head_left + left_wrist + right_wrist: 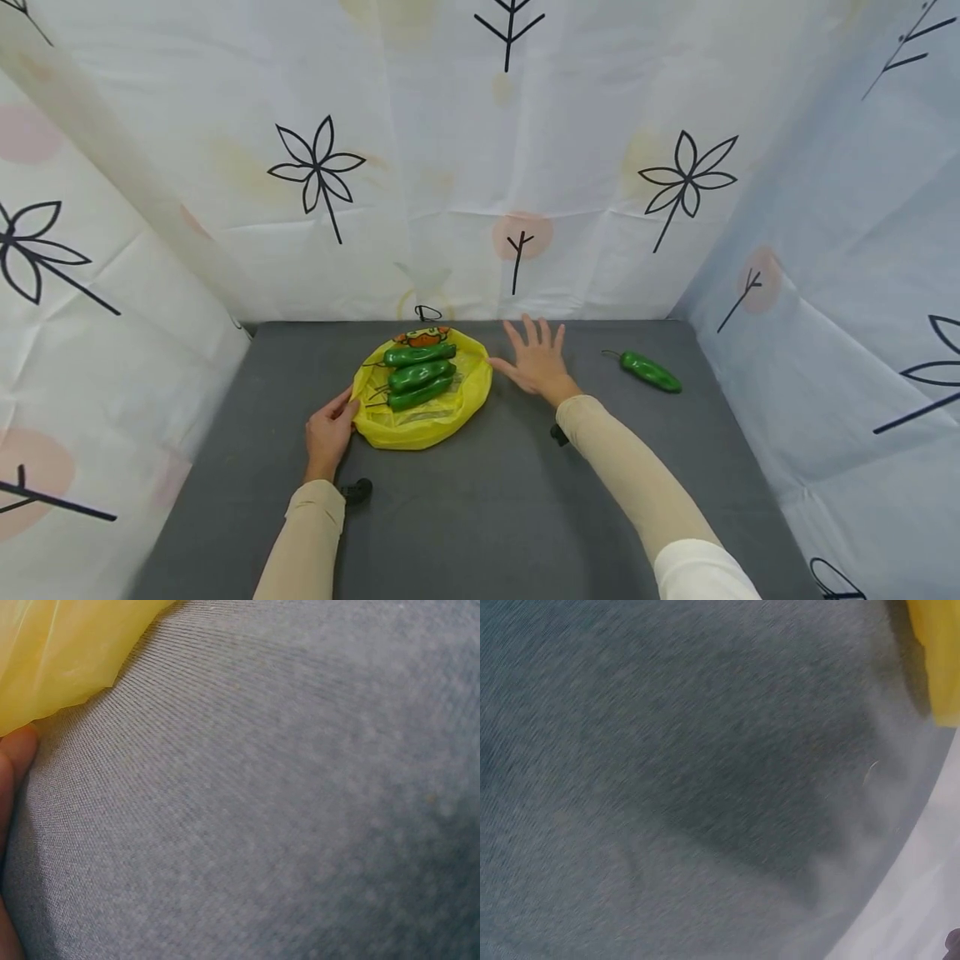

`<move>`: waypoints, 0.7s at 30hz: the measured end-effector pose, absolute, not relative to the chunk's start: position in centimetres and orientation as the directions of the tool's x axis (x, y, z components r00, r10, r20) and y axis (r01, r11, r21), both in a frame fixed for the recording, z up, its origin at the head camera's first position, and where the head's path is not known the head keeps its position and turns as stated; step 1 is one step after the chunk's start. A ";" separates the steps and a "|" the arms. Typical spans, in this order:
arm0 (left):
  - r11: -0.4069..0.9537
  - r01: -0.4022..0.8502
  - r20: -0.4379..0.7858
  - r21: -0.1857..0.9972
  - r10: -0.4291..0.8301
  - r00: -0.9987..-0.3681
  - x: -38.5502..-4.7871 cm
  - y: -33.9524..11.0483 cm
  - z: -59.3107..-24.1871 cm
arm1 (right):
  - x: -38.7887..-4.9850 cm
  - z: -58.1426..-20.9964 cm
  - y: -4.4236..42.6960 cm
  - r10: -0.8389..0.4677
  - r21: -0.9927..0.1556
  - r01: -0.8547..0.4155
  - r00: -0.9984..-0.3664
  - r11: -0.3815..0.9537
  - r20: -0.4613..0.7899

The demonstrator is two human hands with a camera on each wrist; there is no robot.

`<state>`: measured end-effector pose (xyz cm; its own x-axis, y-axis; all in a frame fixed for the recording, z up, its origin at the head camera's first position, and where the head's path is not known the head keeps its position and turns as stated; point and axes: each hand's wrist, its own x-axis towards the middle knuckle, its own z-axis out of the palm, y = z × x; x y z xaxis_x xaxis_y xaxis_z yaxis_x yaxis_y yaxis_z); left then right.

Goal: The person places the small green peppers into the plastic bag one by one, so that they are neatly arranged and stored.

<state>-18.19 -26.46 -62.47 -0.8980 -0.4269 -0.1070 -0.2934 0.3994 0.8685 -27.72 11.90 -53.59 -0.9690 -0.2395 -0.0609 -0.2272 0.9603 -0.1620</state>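
Observation:
A yellow plastic bag [420,435] lies spread open on the dark grey table, its rim forming a round edge. Three green chili peppers [417,377] rest inside it, side by side. My left hand [327,435] pinches the bag's left rim between thumb and fingers. In the left wrist view, fingertips [18,750] meet the lower edge of the yellow plastic [60,660]. Just right of the bag, my right hand [537,363] is spread wide over the table, holding nothing. Another green chili pepper [649,372] lies farther right, apart from that hand.
The grey tabletop [480,517] ends at a white patterned cloth [450,208] hanging behind it. More cloth hangs at the left and right sides. Black wrist cameras [358,492] sit on both wrists.

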 end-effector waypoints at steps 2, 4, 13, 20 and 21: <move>0.405 -0.297 -0.106 0.865 -0.430 -0.896 -18.2 -26.5 -62.5 | -27.6 -53.8 12.4 -0.237 -0.150 -0.225 -0.969 0.963 -0.067; 0.410 -0.300 -0.106 0.861 -0.432 -0.895 -18.2 -26.5 -62.5 | -27.5 -53.8 13.0 -0.233 -0.144 -0.222 -0.970 0.964 -0.062; 0.397 -0.298 -0.118 0.868 -0.418 -0.901 -18.2 -26.5 -62.1 | -27.7 -54.6 15.4 -0.218 -0.129 -0.209 -0.974 0.969 -0.059; 0.413 -0.293 -0.109 0.862 -0.413 -0.904 -18.1 -26.4 -62.1 | -27.6 -54.9 17.1 -0.200 -0.126 -0.191 -0.978 0.974 -0.062; 0.416 -0.291 -0.108 0.862 -0.411 -0.905 -18.1 -26.4 -62.1 | -27.5 -54.9 17.3 -0.197 -0.125 -0.188 -0.978 0.974 -0.066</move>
